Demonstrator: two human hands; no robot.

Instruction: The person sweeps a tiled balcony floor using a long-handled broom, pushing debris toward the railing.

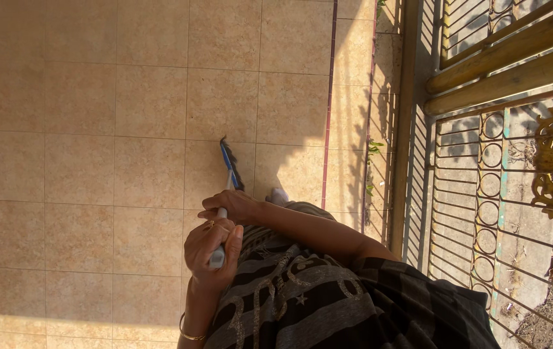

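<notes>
Blue and white plastic is what I see of the broom [228, 178]: a slim pale handle running up from my hands, turning blue lower down, and ending in a dark tuft of bristles [224, 143] that touches the tan tiled floor [95, 129]. It stands tilted, its top end at my waist and its working end out in front of me, near the white toe of a foot [279, 195] that peeps from under the striped dark garment [302, 297].

My left hand [212, 249] is the nearer one, with a ring and a gold bangle at the wrist; its fingers are wrapped tight round the top of the handle, whose pale end shows below the thumb. My right hand [232, 205] sits just beyond it on the shaft, its fingers curled over and closed on the handle too. The two hands are almost touching.

I judge the broom to be light, an easy load for two hands. The handle should be stiff, so it will carry a push straight to the bristles, while the bristles are soft and will bend against the tiles. Smooth plastic can turn or slip in a dry palm, so a full wrap suits it better than a pinch. With both hands so high the head will swing freely but with little force; a lower right-hand hold would give firmer control.

To the right run a dark red tile strip [328, 103], a metal railing [483, 213] with ring ornaments, and thick bamboo poles [509, 71].
</notes>
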